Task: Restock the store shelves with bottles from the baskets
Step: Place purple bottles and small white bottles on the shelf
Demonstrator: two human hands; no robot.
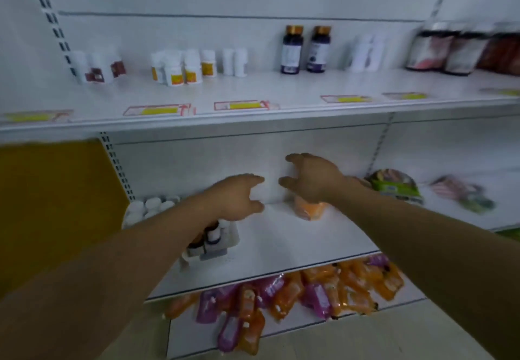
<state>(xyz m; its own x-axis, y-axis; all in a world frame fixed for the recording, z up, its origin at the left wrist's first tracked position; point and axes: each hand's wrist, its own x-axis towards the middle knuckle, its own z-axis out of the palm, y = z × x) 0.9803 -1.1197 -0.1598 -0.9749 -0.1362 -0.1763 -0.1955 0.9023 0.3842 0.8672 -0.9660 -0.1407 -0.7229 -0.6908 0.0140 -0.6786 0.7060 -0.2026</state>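
Observation:
Both my arms reach into the middle white shelf (pixel 281 249). My left hand (pixel 236 196) and my right hand (pixel 312 178) face each other with fingers spread, a gap of white between them that is too blurred to tell if a white bottle stands there. An orange packet (pixel 309 210) sits just below my right hand. Small dark and white bottles (pixel 213 237) stand under my left forearm. White-capped bottles (pixel 152 204) cluster at the shelf's left end. No basket is in view.
The upper shelf (pixel 267 97) carries white bottles (pixel 180 68), two dark blue bottles with gold caps (pixel 305 49) and dark jars (pixel 450 49). Orange and purple pouches (pixel 295 295) fill the bottom shelf. Green packets (pixel 396 185) lie at right. A yellow panel (pixel 50 204) stands at left.

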